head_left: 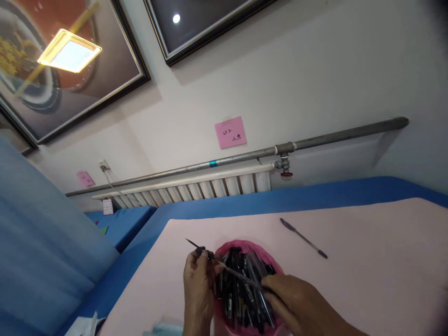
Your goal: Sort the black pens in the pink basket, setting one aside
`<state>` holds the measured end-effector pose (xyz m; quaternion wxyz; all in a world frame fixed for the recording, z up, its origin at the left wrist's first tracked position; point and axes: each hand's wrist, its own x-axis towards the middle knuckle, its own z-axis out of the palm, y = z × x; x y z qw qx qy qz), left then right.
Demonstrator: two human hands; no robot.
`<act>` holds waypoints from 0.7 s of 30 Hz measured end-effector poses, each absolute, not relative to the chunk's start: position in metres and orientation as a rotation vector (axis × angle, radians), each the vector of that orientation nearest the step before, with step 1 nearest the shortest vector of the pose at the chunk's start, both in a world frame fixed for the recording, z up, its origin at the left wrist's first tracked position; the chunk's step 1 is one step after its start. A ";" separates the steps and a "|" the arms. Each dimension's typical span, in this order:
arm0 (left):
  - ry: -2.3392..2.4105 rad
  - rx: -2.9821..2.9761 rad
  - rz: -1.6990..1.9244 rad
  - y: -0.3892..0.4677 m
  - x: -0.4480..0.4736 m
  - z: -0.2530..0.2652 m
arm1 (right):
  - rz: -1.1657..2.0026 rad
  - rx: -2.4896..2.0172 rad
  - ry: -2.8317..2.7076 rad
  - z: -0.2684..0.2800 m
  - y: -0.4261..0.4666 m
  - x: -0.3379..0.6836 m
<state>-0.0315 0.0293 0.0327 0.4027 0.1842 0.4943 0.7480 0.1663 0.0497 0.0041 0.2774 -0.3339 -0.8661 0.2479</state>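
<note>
A slim pen (241,276) is held slantwise above the pink basket (268,255) of loose pens (245,295), one end pinched by the left hand (198,276), the other gripped by the right hand (294,295), seemingly to steady both ends. Its barrel (233,271) looks greyish and translucent, its exposed tip (191,242) thin and dark.

Okay so, your left hand (199,275): bare, rounded at thumb side, running into narrower bare wrist. Short stretch of left forearm (198,322) showing, uncovered too. Your right hand (292,296): also bare, back of it broad, smooth-looking. Right forearm (331,322) uncovered right to bottom edge. Fingernails too small to judge, tbh.
</note>
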 end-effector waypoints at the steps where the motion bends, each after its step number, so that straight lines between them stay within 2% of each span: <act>1: 1.245 0.466 1.893 0.029 -0.032 0.032 | 0.674 -0.911 -2.325 0.004 0.050 0.166; 21: 1.276 0.538 1.884 0.030 -0.032 0.030 | 0.597 -0.885 -2.370 0.006 0.047 0.165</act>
